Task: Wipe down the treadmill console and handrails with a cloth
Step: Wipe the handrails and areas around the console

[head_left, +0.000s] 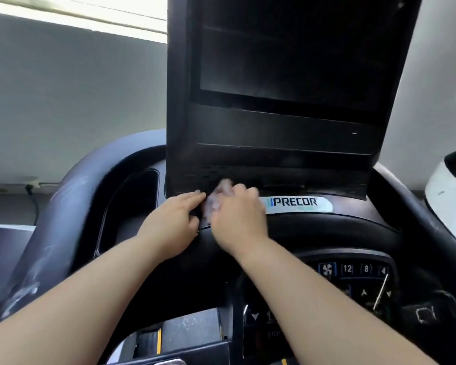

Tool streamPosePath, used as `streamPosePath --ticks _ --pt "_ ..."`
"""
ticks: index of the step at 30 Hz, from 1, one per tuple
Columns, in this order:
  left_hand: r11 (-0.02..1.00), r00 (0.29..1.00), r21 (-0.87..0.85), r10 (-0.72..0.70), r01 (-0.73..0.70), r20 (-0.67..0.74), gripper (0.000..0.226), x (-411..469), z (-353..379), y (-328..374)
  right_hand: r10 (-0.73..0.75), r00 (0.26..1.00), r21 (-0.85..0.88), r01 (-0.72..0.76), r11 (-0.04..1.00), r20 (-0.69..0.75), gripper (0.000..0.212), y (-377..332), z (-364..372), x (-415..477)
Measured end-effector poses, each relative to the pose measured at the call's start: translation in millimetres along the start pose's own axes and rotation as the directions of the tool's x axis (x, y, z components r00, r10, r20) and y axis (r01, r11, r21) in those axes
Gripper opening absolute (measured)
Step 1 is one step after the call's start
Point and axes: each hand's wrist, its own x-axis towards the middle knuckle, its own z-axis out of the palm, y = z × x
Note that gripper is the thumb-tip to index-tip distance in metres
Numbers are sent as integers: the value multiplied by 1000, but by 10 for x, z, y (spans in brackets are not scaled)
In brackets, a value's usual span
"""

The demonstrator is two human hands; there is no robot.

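While both arms reach forward, the right hand (237, 219) curls its fingers round a crumpled pale cloth (220, 193), holding it against the dark console (287, 127) at its seven o'clock corner. At the cloth's nine o'clock, the left hand (173, 222) keeps its fingers straight and together, tips touching the console. A scuffed handrail (63, 206) curves farther out at nine o'clock.

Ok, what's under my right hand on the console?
A pale crumpled cloth pokes out from under the right hand, against the dark console. The hand covers the rest of the cloth and the console surface beneath.
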Motion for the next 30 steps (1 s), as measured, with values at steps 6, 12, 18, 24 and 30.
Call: streamPosePath --ticks 6,12,18,24,30 --pt "960 986 -226 -166 163 4 54 -156 -225 -240 -25 998 46 22 999 65 39 512 -134 45" --pt "979 982 -109 -179 171 -66 37 -207 -260 -265 321 944 -54 -325 944 -70 34 366 -3 213" --pt "986 985 -45 -162 159 -62 34 -151 -329 -358 -26 998 191 37 981 -62 36 -380 155 210" --pt "996 994 -2 -89 89 -58 40 -172 -320 -366 213 976 122 -206 971 -47 31 401 -131 265" --pt "999 999 -24 -40 41 18 45 -142 -405 -447 -108 994 148 106 983 9 31 -341 29 -221"
